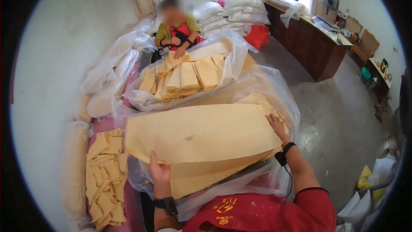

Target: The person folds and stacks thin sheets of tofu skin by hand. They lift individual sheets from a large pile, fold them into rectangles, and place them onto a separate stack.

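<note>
A long, wide pale yellow sheet [201,131], looking like dried bean curd skin, spans the space between my hands, with a small brown mark near its middle. My left hand [159,169] grips its near left edge, thumb on top and the other fingers hidden underneath. At the right end, my right hand [277,125] has its fingers over the sheet's edge; its thumb is hidden. Beneath lies a stack of similar sheets [206,176] on clear plastic [240,187]. Both wrists wear black bands.
Across from me a person [178,30] handles folded yellow pieces [189,77] in a plastic-lined pile. Cut pieces [107,176] lie at left beside a wrapped roll [75,167]. White sacks [231,13] are stacked behind; a brown desk [304,38] stands at right.
</note>
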The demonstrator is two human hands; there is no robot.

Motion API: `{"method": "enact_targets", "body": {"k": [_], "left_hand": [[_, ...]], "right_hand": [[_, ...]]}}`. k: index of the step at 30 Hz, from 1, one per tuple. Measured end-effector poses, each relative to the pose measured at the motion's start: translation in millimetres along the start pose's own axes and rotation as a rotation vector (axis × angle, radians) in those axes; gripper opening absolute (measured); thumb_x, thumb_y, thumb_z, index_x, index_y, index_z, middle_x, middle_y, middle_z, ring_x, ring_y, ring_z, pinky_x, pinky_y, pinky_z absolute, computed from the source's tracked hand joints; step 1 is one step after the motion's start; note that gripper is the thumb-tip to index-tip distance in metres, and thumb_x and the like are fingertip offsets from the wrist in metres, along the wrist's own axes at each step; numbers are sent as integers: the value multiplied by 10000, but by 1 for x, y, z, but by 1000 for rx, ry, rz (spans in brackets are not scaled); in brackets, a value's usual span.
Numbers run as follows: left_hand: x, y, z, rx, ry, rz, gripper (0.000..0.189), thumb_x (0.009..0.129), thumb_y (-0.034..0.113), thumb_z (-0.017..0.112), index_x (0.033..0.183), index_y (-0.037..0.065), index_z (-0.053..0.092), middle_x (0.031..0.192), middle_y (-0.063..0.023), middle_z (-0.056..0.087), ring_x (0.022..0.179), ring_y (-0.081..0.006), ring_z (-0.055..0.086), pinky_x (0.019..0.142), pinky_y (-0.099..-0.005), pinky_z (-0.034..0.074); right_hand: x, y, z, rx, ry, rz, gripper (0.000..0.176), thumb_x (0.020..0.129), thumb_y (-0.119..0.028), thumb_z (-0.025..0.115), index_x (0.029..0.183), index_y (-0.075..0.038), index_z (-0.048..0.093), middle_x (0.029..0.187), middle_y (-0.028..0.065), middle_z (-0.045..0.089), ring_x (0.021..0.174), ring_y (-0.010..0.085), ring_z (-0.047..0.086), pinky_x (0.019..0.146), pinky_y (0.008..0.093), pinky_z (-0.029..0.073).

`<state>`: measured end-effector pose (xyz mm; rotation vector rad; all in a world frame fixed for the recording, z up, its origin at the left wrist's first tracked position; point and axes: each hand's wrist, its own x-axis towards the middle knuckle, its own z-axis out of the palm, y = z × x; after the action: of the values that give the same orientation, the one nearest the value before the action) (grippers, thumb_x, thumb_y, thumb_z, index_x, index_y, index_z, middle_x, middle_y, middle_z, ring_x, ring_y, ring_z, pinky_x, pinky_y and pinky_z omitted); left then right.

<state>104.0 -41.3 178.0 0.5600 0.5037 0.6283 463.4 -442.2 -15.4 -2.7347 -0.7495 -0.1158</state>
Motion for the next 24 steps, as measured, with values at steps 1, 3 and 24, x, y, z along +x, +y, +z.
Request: {"method": "enact_targets", "body": {"k": [1,3,24], "left_hand": [[7,-9,-41,137,89,-28,392,978,289,486,1286,47,480,1218,-100,580,1099,-281,577,918,-453,489],[14,-29,-115,236,201,-13,395,948,231,530,1291,46,467,1215,-97,574,1089,-292,582,906,-439,497],[31,52,-135,243,397,473,398,969,266,477,1256,-9,484,1218,-112,567,1060,-258,580,875,-358,490]], "right_hand": [[-1,-3,4,8,-3,0,501,893,-371,515,1359,-194,473,1428,119,412,1315,337,355,996,544,348],[0,-5,7,-64,14,26,455,892,-340,524,1336,-247,497,1424,98,420,1312,314,365,990,532,349],[-6,-136,-11,408,68,96,127,812,-170,615,859,-59,577,795,119,634,676,287,611,601,416,484]]}}
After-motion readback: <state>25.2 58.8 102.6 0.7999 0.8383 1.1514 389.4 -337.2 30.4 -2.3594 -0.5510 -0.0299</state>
